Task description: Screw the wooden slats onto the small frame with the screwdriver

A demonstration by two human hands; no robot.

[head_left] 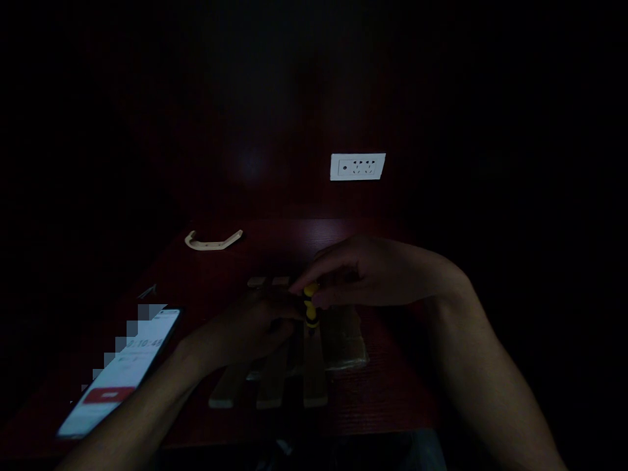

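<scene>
A stubby yellow-and-black screwdriver (311, 314) stands over the right one of three wooden slats (315, 383). From above and the right, my right hand (350, 271) is closed around its upper part with thumb and fingers. My left hand (250, 324) lies across the left and middle slats, its bent fingers against the screwdriver's left side; shadow hides part of that grip. Near the far ends of the slats are two short wooden ends (281, 280). Beneath the slats lies a flat brownish packet (346, 340) in clear wrap. The screwdriver's tip is too dark to make out.
A lit phone (122, 373) rests on the dark red table at the left, partly pixelated. Small thin metal pieces (147, 291) lie beyond it. Farther back is a pale curved wooden hook (213, 244). A white socket plate (358, 167) is on the wall behind. Lighting is very dim.
</scene>
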